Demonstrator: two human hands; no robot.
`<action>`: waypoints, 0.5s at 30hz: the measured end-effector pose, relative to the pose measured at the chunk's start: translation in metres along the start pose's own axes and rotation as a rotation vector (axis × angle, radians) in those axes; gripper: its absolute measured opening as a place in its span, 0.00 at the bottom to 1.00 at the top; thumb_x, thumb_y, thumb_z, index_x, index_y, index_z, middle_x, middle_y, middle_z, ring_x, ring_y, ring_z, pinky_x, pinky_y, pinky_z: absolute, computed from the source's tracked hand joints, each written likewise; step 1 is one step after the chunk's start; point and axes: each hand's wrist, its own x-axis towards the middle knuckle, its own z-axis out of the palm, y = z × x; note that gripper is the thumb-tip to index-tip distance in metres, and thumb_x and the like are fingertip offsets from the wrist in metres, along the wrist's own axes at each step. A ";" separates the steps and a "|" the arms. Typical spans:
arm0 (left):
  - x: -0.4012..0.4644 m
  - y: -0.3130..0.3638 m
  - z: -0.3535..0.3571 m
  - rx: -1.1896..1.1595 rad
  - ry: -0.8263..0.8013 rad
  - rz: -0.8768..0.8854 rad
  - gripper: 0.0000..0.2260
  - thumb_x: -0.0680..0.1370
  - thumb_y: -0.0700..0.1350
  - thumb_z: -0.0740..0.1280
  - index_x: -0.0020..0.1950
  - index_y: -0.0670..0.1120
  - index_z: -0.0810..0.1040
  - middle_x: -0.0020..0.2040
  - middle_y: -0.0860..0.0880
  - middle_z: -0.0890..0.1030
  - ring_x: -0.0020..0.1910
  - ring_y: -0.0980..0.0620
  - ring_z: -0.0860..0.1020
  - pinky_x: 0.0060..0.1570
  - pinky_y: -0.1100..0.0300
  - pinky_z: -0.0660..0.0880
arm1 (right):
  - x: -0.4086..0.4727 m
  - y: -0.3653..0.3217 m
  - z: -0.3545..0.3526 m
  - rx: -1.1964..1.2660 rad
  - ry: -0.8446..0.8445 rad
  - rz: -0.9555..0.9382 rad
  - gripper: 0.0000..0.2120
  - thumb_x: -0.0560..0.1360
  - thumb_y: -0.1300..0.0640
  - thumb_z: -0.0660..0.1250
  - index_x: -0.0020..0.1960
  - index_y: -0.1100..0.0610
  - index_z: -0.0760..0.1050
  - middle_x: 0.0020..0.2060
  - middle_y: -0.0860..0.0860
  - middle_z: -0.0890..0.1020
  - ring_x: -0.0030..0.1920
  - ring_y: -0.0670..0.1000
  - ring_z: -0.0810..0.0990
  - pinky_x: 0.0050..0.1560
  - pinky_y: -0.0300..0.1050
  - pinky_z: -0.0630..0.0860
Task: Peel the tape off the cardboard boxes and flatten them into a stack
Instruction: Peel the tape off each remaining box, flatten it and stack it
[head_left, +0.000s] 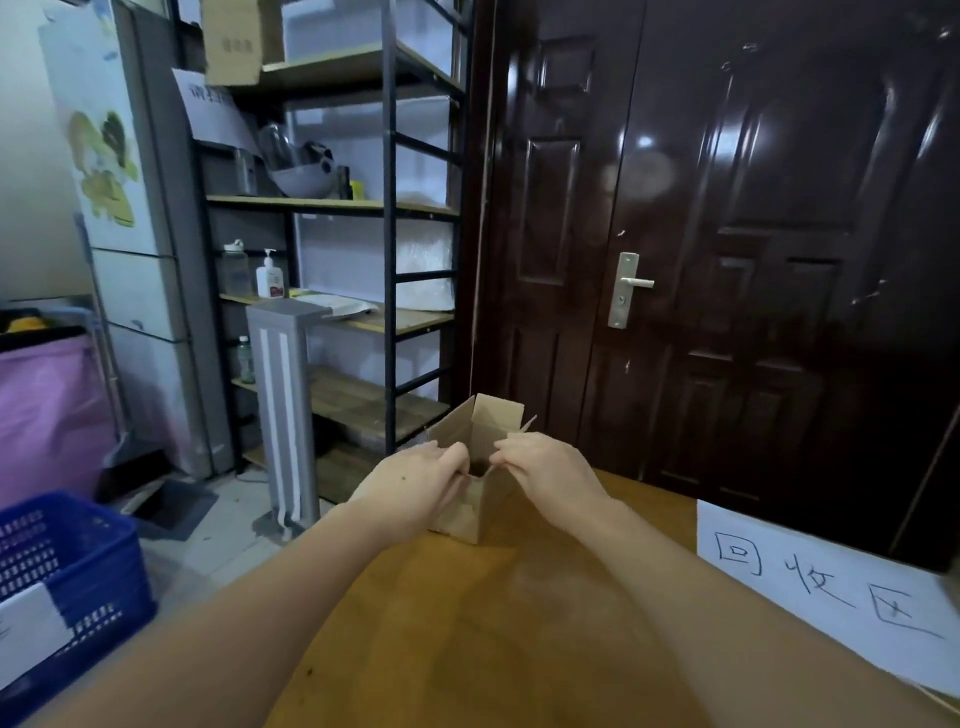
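Two bare forearms reach over the wooden table (467, 623) to a small cardboard box (483, 441) at its far edge, left hand (415, 483) and right hand (545, 473) each pinching the open rim, seemingly to pull it flat

Free: bare tabletop (467, 623), lower centre. Obstacles: cardboard box (470, 499) at centre; handwritten paper sign (831, 587) lower right; blue basket (62, 571) lower left.
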 end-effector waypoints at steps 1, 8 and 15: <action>-0.005 0.013 -0.003 -0.017 -0.018 0.024 0.09 0.85 0.56 0.55 0.52 0.53 0.69 0.44 0.54 0.75 0.41 0.56 0.70 0.42 0.57 0.70 | -0.015 0.000 -0.008 0.031 0.005 0.009 0.14 0.85 0.57 0.60 0.65 0.54 0.82 0.69 0.49 0.78 0.74 0.48 0.71 0.73 0.39 0.61; -0.018 0.107 -0.020 -0.117 -0.096 -0.024 0.13 0.85 0.60 0.53 0.46 0.56 0.70 0.39 0.55 0.78 0.37 0.53 0.77 0.40 0.51 0.77 | -0.120 -0.002 -0.058 0.118 -0.009 -0.001 0.15 0.81 0.70 0.61 0.59 0.62 0.84 0.67 0.56 0.80 0.73 0.53 0.73 0.75 0.47 0.66; -0.030 0.166 -0.025 0.044 -0.330 0.082 0.46 0.73 0.80 0.49 0.79 0.49 0.66 0.79 0.50 0.67 0.79 0.48 0.62 0.80 0.46 0.53 | -0.203 -0.005 -0.092 0.144 0.156 0.012 0.15 0.77 0.70 0.61 0.54 0.63 0.85 0.61 0.57 0.84 0.67 0.56 0.79 0.70 0.50 0.73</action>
